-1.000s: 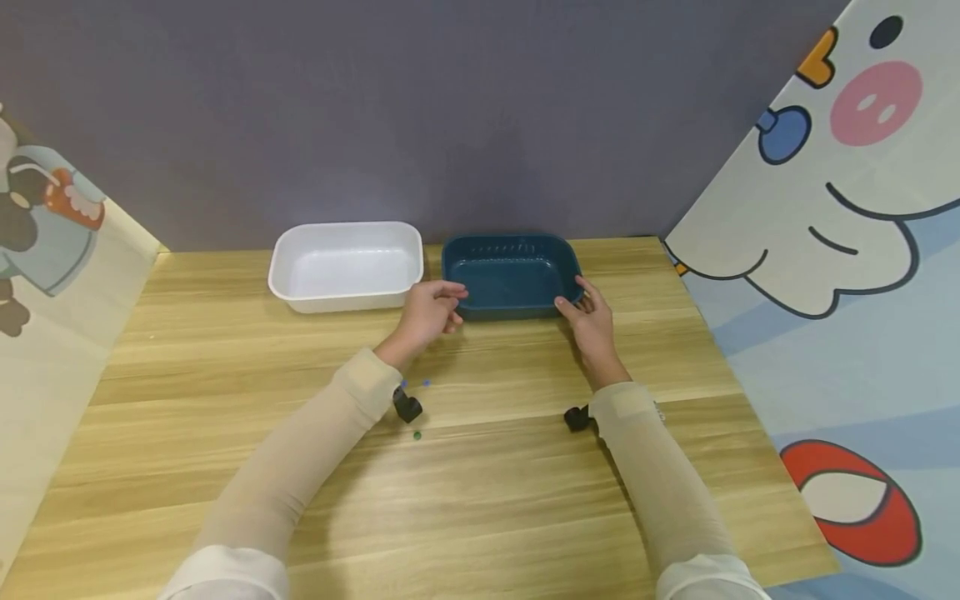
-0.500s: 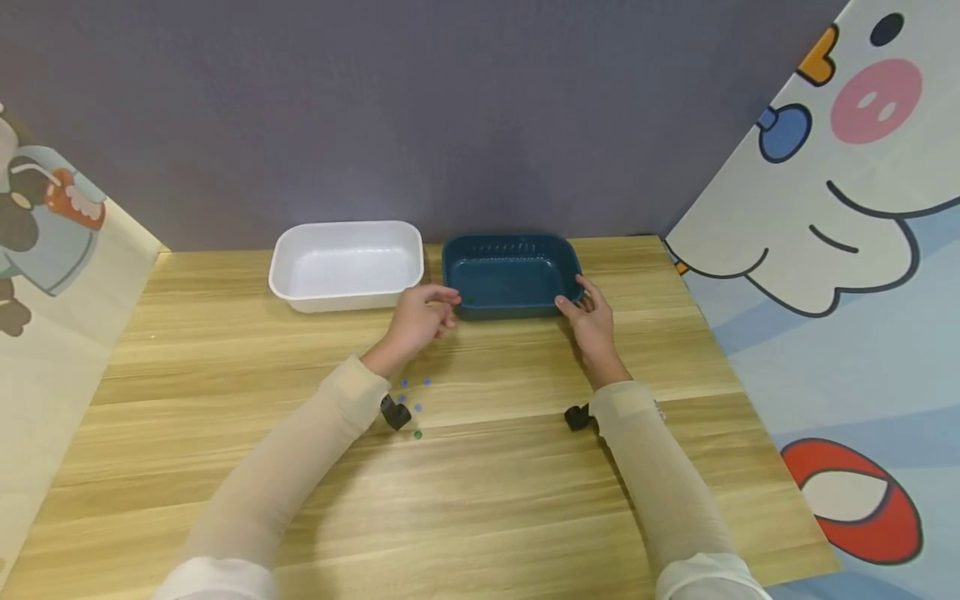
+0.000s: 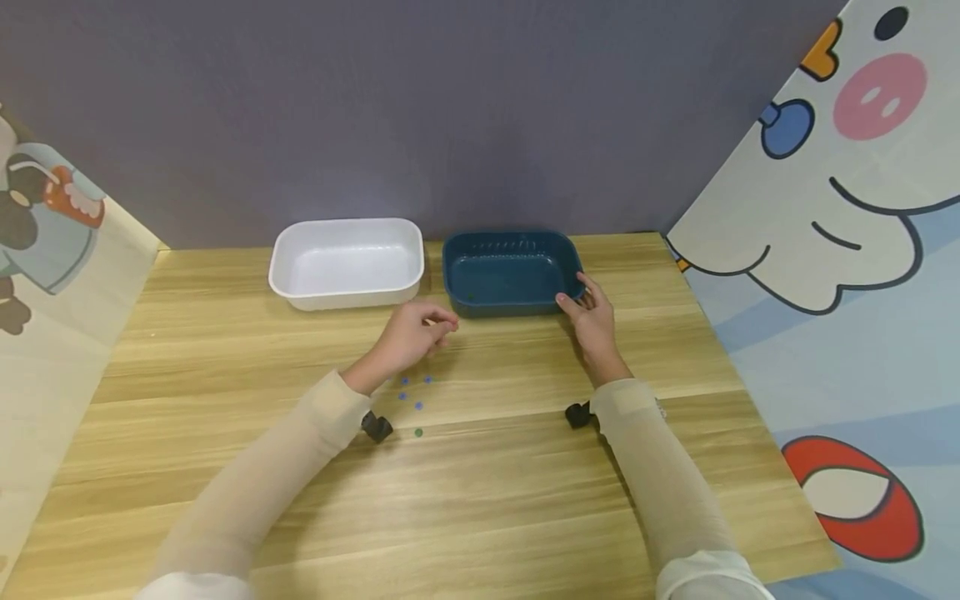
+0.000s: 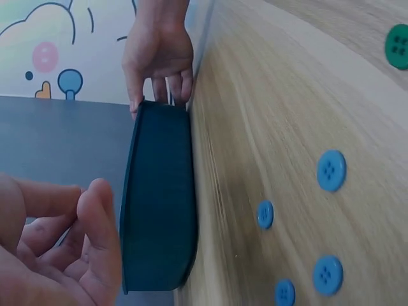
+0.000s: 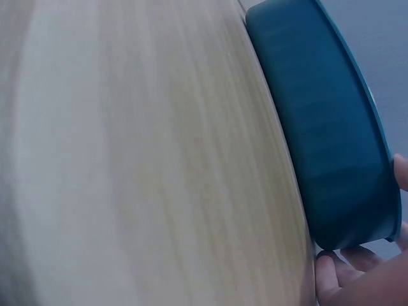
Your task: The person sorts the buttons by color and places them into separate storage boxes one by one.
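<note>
Head view: two trays stand side by side against the grey wall (image 3: 480, 117), one white tray (image 3: 347, 299) on the left and one teal tray (image 3: 517, 285) on the right, both at the far edge of the wooden table (image 3: 525, 500). Five buttons are down on the wood in front: four blue buttons (image 4: 331, 170) grouped together, and one green button (image 4: 398, 46) nearer the person. They're round, glossy, four-holed where the left wrist view shows it clearly. One dark speck shows faintly inside the teal tray, too small to identify. And the hands! The left hand (image 3: 411, 335) hangs just off the tray's near-left corner, thumb and forefinger almost meeting, other fingers loosely bent, nothing visible between them. The right hand (image 3: 594, 327) grips the tray's near-right corner, thumb at the rim, fingers wrapped round the outside.
</note>
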Demonstrator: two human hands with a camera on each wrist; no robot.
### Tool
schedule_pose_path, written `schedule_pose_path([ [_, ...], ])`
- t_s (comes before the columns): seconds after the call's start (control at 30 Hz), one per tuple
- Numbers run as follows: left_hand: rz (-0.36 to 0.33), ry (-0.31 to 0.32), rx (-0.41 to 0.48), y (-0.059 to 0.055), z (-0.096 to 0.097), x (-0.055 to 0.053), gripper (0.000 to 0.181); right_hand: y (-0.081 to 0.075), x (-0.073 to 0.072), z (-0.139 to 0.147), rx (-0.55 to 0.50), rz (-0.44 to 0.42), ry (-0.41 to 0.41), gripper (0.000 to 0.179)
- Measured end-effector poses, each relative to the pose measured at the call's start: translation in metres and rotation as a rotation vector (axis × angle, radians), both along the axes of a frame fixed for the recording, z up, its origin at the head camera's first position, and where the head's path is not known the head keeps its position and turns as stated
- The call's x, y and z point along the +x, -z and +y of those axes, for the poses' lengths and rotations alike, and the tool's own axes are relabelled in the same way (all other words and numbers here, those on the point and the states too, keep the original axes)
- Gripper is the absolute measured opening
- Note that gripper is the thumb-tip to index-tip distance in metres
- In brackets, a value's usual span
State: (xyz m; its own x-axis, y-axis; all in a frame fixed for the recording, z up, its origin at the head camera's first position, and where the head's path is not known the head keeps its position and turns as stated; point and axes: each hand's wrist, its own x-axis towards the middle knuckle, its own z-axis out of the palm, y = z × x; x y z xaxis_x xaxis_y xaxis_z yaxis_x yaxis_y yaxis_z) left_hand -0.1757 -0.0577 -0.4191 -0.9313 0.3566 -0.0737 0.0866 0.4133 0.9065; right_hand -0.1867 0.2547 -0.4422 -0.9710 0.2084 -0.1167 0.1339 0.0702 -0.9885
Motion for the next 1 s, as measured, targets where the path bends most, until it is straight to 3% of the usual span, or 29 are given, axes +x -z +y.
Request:
schedule_pose_path([
  [0.23, 0.004, 0.103, -0.062, -0.001, -0.008, 0.009, 0.018, 0.002, -0.002, 0.001, -0.017, -0.006, 0.01, 0.068],
  [0.5, 0.011, 0.298, -0.239, 0.001, -0.024, 0.021, 0.019, 0.001, -0.003, 0.001, -0.012, -0.007, 0.015, 0.067],
  [0.77, 0.028, 0.4, -0.304, 0.007, -0.032, 0.028, 0.014, 0.0, -0.004, 0.001, -0.013, 0.004, 0.014, 0.067],
  [1.0, 0.088, 0.514, -0.512, 0.01, -0.034, 0.047, 0.018, 0.006, -0.007, 0.003, -0.031, -0.017, 0.016, 0.069],
])
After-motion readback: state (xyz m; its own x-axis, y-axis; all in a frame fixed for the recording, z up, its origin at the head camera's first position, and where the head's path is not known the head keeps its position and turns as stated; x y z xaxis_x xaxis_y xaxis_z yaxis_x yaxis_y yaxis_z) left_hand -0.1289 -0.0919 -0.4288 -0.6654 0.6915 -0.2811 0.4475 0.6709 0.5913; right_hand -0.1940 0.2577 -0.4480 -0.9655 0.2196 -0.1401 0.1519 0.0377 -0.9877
